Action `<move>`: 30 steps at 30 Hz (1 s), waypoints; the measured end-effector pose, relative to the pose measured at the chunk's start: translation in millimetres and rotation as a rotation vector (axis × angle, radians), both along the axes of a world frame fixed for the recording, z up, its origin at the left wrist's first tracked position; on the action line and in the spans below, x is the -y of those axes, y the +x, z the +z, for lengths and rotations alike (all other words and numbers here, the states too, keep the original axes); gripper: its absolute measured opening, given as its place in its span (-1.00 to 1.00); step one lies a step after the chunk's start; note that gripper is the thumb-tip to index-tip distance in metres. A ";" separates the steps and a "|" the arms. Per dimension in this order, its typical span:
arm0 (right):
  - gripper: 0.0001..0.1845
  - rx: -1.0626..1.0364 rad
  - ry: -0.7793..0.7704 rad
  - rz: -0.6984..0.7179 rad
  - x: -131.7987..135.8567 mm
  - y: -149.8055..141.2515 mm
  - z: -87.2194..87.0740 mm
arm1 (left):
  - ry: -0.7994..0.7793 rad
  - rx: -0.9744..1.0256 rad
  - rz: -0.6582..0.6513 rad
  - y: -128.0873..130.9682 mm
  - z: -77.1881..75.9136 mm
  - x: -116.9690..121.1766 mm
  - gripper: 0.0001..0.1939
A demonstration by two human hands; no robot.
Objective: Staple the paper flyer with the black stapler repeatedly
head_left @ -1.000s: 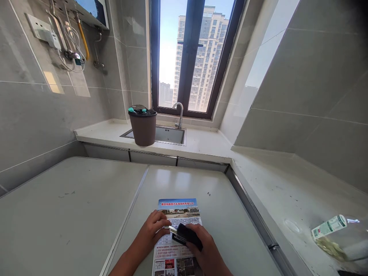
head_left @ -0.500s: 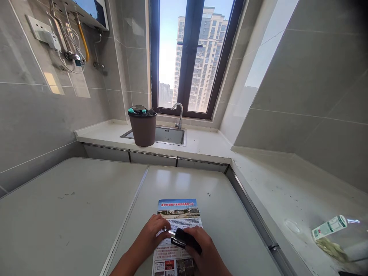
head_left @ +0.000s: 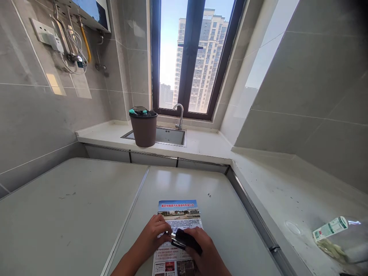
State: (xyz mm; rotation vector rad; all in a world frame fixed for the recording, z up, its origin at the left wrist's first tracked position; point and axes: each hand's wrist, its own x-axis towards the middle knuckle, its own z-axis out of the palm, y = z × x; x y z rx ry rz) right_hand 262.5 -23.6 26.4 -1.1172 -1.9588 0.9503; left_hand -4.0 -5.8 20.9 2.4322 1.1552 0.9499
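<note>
A brown bucket (head_left: 144,132) with a dark liner and bits of turquoise at its top hides part of a steel sink (head_left: 171,135), set in a white counter (head_left: 205,142). A curved chrome faucet (head_left: 181,117) rises behind the sink, below a dark-framed window (head_left: 191,53) that looks out on a tall apartment block (head_left: 202,69). On the left tiled wall, a socket plate (head_left: 42,31) and a yellow hose (head_left: 86,44) show beneath a box-shaped appliance (head_left: 93,13). At the right, a green-and-white object (head_left: 330,229) sits near a translucent disc (head_left: 293,227).
</note>
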 end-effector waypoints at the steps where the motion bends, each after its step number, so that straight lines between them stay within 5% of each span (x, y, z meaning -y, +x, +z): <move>1: -0.52 0.007 -0.003 0.004 -0.2 0.4 -0.6 | -0.003 -0.001 0.011 -0.1 -1.0 0.1 -0.91; 14: -0.50 0.005 -0.018 0.001 -1.2 2.2 -8.8 | -0.171 0.045 0.032 -7.6 5.9 9.4 -0.77; 30: -0.52 0.016 0.003 -0.001 -2.8 4.4 -13.6 | -0.182 0.079 0.021 -12.6 -3.4 6.4 -0.80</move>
